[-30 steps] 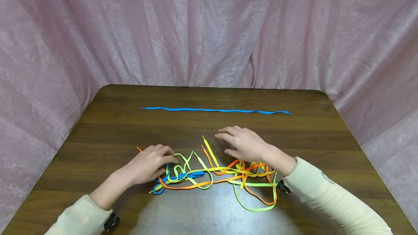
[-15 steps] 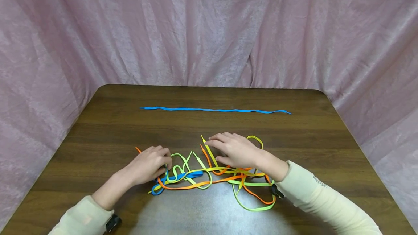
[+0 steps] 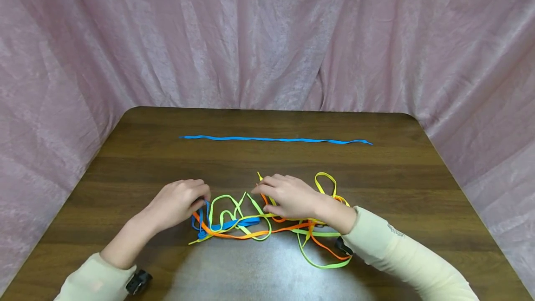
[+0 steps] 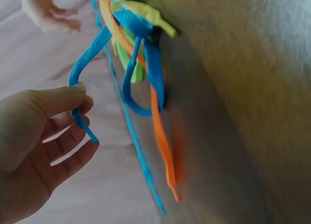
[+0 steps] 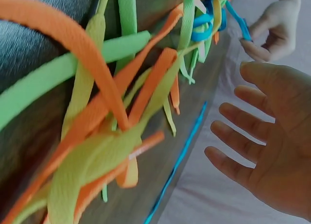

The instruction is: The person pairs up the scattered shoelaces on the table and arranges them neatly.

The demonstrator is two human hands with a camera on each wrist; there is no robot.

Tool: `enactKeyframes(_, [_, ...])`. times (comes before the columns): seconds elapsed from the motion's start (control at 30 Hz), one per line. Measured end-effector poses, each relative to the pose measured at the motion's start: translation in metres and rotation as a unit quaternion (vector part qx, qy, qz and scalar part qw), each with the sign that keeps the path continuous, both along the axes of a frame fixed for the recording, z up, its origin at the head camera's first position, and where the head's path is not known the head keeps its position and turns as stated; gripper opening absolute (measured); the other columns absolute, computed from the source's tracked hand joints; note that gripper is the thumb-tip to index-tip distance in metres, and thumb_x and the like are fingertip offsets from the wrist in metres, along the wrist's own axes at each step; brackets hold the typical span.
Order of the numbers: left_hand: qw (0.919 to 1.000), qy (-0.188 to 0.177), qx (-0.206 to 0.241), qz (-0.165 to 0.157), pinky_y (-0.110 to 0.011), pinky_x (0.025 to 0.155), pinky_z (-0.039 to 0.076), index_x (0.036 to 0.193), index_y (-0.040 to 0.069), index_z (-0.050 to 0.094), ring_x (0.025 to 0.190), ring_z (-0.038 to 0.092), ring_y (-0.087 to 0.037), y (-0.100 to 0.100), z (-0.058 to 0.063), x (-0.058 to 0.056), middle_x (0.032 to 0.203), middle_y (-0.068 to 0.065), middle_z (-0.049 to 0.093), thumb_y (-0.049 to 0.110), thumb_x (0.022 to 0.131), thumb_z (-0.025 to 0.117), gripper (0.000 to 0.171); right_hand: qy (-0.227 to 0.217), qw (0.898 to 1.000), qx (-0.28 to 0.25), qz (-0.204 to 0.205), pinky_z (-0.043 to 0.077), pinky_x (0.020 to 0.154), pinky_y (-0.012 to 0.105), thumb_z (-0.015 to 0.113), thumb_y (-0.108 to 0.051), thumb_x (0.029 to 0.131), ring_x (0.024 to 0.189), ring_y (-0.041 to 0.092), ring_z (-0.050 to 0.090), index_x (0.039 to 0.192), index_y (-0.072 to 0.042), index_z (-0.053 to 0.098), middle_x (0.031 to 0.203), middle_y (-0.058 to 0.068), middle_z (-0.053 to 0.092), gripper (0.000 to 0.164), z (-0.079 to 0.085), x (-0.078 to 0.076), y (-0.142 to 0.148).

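Observation:
My left hand [image 3: 177, 203] pinches the end of a blue shoelace [image 4: 90, 51] between thumb and fingers, lifting it off the left side of a tangle. In the left wrist view the lace's tip sticks out below the fingertips and a blue loop hangs beside it. Orange [image 3: 246, 236], yellow [image 5: 90, 161] and light green shoelaces [image 3: 323, 265] lie tangled with it along the near part of the table. Over the middle of the tangle hovers my right hand [image 3: 290, 196], fingers spread and nothing between them, as the right wrist view shows.
A second blue shoelace [image 3: 267, 140] lies stretched straight across the far part of the wooden table [image 3: 142, 161]. Behind the far edge hangs a pink curtain [image 3: 267, 36]. A yellow loop [image 3: 326, 178] sticks out beyond the right forearm.
The left hand has moved left and away from me, drawing the blue lace's end up out of the tangle. My right hand has shifted left and lower over the laces, uncovering a yellow loop.

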State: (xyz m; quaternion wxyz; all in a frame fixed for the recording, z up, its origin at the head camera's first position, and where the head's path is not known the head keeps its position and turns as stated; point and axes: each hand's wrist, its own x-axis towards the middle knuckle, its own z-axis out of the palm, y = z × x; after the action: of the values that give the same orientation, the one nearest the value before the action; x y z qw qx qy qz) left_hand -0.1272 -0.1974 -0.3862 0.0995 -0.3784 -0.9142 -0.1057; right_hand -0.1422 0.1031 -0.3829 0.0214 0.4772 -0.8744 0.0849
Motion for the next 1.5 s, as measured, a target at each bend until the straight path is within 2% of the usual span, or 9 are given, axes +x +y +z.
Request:
enactKeyframes(0.17, [0.9995,0.017,0.023,0.017,-0.019,0.053,0.039,0.074,0.021,0.057,0.060,0.043,-0.001,-0.008,0.008,0.001,0.072,0.015,0.050,0.002,0.071,0.073,0.025,-0.006,1.000,0.024,0.006,0.046,0.084,0.031,0.062,-0.031,0.086,0.103,0.014,0.054,0.120,-0.021,0.057,0.119,-0.005,0.056,0.037,-0.005,0.001,-0.008])
enactKeyframes(0.33, [0.9982,0.033,0.033,0.038,-0.022,0.052,0.040,0.075,0.021,0.058,0.061,0.046,-0.001,-0.012,0.020,0.001,0.073,0.016,0.052,0.000,0.071,0.070,0.024,-0.006,1.000,0.013,0.014,0.046,0.078,0.028,0.063,-0.032,0.085,0.094,0.011,0.053,0.117,-0.021,0.059,0.110,-0.008,0.057,0.035,-0.007,0.002,-0.016])
enactKeyframes(0.5, [0.9968,0.051,0.037,0.049,-0.023,0.050,0.040,0.076,0.020,0.059,0.060,0.047,-0.002,-0.018,0.025,-0.002,0.073,0.015,0.053,0.001,0.072,0.070,0.022,-0.009,1.000,0.007,0.025,0.046,0.079,0.027,0.063,-0.032,0.085,0.095,0.012,0.054,0.117,-0.020,0.059,0.108,-0.007,0.057,0.034,-0.007,0.003,-0.025])
enactKeyframes(0.63, [0.9958,0.056,0.036,0.063,-0.023,0.049,0.039,0.077,0.020,0.060,0.058,0.045,-0.002,-0.025,0.026,-0.004,0.072,0.013,0.053,0.004,0.072,0.071,0.020,-0.009,1.000,-0.002,0.027,0.046,0.077,0.026,0.063,-0.031,0.085,0.092,0.013,0.055,0.115,-0.019,0.060,0.106,-0.006,0.058,0.033,-0.007,0.002,-0.034])
enactKeyframes(0.87, [0.9925,0.049,0.046,0.102,-0.025,0.048,0.034,0.077,0.021,0.060,0.055,0.041,-0.003,-0.040,0.025,-0.010,0.068,0.015,0.048,0.006,0.071,0.072,0.020,-0.029,0.999,-0.004,0.015,0.041,0.063,0.021,0.061,-0.030,0.085,0.082,0.011,0.052,0.113,-0.020,0.062,0.101,-0.006,0.059,0.030,-0.008,0.002,-0.053])
enactKeyframes(1.03, [0.9907,0.040,0.047,0.121,-0.026,0.048,0.033,0.078,0.021,0.062,0.055,0.041,-0.004,-0.049,0.021,-0.011,0.069,0.015,0.049,0.008,0.071,0.073,0.018,-0.038,0.999,-0.002,-0.006,0.042,0.062,0.019,0.061,-0.031,0.086,0.084,0.011,0.054,0.113,-0.021,0.062,0.102,-0.007,0.059,0.029,-0.008,0.000,-0.067])
enactKeyframes(1.23, [0.9878,0.042,0.059,0.138,-0.026,0.048,0.033,0.079,0.022,0.061,0.055,0.042,-0.004,-0.054,0.020,-0.011,0.070,0.014,0.050,0.009,0.071,0.074,0.020,-0.072,0.997,-0.003,-0.018,0.042,0.064,0.019,0.062,-0.032,0.086,0.087,0.010,0.055,0.112,-0.020,0.062,0.102,-0.006,0.059,0.029,-0.007,-0.003,-0.085])
enactKeyframes(1.37, [0.9858,0.042,0.063,0.150,-0.026,0.047,0.031,0.079,0.023,0.061,0.055,0.042,-0.004,-0.056,0.021,-0.011,0.069,0.015,0.048,0.009,0.072,0.073,0.020,-0.085,0.996,0.016,-0.020,0.041,0.061,0.019,0.061,-0.035,0.086,0.086,0.009,0.054,0.112,-0.021,0.062,0.097,-0.007,0.058,0.029,-0.010,-0.001,-0.097])
enactKeyframes(1.5, [0.9839,0.043,0.068,0.160,-0.026,0.047,0.031,0.079,0.023,0.060,0.054,0.042,-0.004,-0.058,0.021,-0.012,0.068,0.014,0.048,0.010,0.072,0.073,0.020,-0.079,0.996,0.037,-0.018,0.041,0.061,0.018,0.061,-0.038,0.086,0.087,0.008,0.054,0.109,-0.023,0.062,0.096,-0.009,0.056,0.027,-0.014,0.003,-0.107])
